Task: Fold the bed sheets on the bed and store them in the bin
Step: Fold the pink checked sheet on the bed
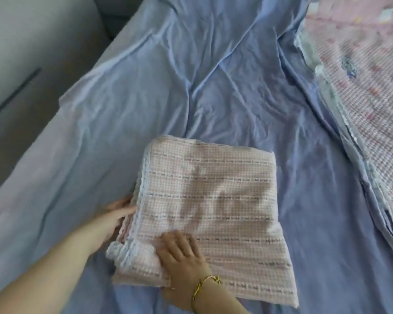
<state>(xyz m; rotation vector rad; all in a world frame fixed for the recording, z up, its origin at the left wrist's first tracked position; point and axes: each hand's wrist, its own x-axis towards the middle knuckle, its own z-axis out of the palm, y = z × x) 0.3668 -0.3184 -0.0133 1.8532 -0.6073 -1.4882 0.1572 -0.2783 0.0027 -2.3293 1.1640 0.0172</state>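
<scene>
A folded pink checked sheet [216,200] with a white frilled edge lies on the bed, on top of a spread, wrinkled blue sheet [191,75]. My left hand [117,215] rests against the folded sheet's left edge, its fingers straight and their tips tucked at the frill. My right hand [179,257], a gold bracelet on its wrist, lies over the near left corner. Its fingers are on top and its thumb is below the near edge, pinching the layers. No bin is in view.
A second pink patterned sheet [368,87] with a frilled border lies spread along the right side of the bed. A grey wall or cabinet front [32,53] runs beside the bed on the left.
</scene>
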